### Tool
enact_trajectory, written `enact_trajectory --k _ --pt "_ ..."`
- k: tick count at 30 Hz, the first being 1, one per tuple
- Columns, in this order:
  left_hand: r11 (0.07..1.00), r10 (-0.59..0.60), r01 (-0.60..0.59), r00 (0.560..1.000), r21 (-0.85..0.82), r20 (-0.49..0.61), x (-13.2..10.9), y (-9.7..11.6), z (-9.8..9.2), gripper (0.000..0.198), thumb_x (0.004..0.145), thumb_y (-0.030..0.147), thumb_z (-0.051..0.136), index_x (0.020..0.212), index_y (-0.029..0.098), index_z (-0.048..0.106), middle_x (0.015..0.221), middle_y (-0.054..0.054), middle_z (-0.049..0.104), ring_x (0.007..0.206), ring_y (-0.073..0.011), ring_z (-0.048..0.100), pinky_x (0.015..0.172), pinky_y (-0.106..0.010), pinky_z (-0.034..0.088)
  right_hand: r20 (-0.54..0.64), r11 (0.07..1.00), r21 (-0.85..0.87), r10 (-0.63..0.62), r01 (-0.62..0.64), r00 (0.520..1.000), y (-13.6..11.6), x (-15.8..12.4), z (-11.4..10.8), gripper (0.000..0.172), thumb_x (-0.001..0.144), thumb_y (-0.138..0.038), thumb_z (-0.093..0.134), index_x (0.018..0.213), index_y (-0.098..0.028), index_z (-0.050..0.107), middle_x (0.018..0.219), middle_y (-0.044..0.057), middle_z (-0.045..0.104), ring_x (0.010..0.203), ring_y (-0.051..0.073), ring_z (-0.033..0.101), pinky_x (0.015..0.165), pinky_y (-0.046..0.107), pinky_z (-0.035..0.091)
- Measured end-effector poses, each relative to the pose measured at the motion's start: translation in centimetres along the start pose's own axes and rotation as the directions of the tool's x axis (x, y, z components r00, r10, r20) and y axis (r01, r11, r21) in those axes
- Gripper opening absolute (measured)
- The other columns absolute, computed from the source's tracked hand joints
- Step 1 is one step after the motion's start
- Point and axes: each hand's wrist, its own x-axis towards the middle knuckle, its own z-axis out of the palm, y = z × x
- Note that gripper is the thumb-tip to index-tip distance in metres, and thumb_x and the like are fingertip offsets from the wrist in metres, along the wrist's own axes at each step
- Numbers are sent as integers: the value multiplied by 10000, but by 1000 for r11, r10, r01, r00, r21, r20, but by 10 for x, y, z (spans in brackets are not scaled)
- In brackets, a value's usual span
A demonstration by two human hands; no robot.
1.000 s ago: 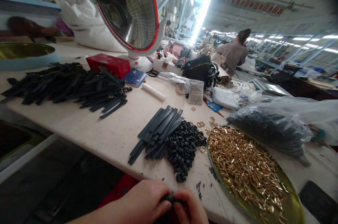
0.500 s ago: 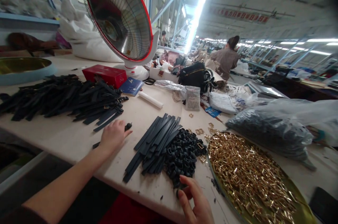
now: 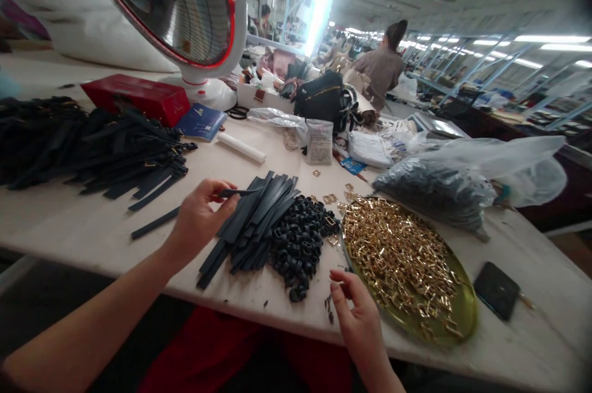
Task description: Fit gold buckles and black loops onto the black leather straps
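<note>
Pinching one dark strip (image 3: 239,193) between the thumb and fingers of the left hand (image 3: 198,214), above the counter (image 3: 99,245), with one end pointing across the pile of flat strips (image 3: 261,220). Curling the fingers of the right hand (image 3: 359,310) toward the thumb, just beside the round tray (image 3: 467,313) of gold buckles (image 3: 398,257); cannot tell if gripping anything there. Can see, between both hands, a heap of black loops (image 3: 298,239) touching the flat strips. Leaves a single dark strap (image 3: 155,223) lying left of the left hand, partly behind it. Shows, farther left, a spread of dark straps (image 3: 113,149) near a red box (image 3: 134,99).
</note>
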Motion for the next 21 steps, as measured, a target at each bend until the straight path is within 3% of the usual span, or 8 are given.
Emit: enact_trajectory --k 3,4,6,7,9,11,14,21 --pt "918 -29 -14 994 -397 -102 -21 43 -22 173 773 255 561 857 226 413 867 24 637 811 -133 608 747 -246 458 -16 997 -58 59 -60 998 11 5 -6 226 845 -338 444 950 -163 540 895 69 590 693 161 559 659 294 460" --pt "894 -47 14 997 -449 -63 -29 53 -25 174 783 253 550 864 234 397 781 46 636 723 -118 612 690 -231 463 1 996 -79 46 -46 999 12 9 -6 215 845 -323 440 945 -159 537 891 70 582 691 160 554 661 297 455" --pt "846 -107 180 980 -501 170 -48 66 -19 159 795 282 526 862 230 390 608 77 583 515 -91 551 529 -200 430 42 994 -111 -3 8 999 12 18 -1 191 847 -282 429 936 -154 538 888 68 563 688 155 546 671 300 446" --pt "810 -153 311 931 -498 332 -58 68 -11 157 793 308 517 847 217 400 556 83 545 439 -76 493 460 -186 385 65 992 -120 -31 39 997 11 24 3 181 846 -265 427 926 -155 546 888 65 554 682 151 541 675 299 441" --pt "682 -260 601 731 -416 630 -77 65 10 175 782 336 503 812 177 436 541 73 504 390 -50 409 402 -169 298 113 988 -122 -76 90 991 9 36 11 156 823 -251 464 891 -168 577 866 52 544 661 146 529 671 297 431" --pt "498 -345 801 535 -333 771 -95 58 30 161 750 271 502 835 139 472 599 52 509 415 -34 392 419 -162 280 152 986 -118 -103 122 983 7 46 18 126 781 -233 517 856 -188 608 839 42 543 654 154 521 666 303 418" --pt "275 -370 916 380 -291 848 -112 51 49 226 657 151 503 880 112 497 684 21 535 470 -39 418 460 -169 311 157 987 -103 -105 122 982 7 55 21 114 735 -202 552 817 -208 632 815 41 542 694 182 517 683 323 396" --pt "227 -350 937 333 -265 875 -113 52 54 204 622 145 539 823 107 540 730 -10 585 496 -54 446 482 -182 322 118 991 121 37 -51 992 12 47 12 190 760 -360 566 783 -173 589 720 17 533 596 148 498 618 296 403"
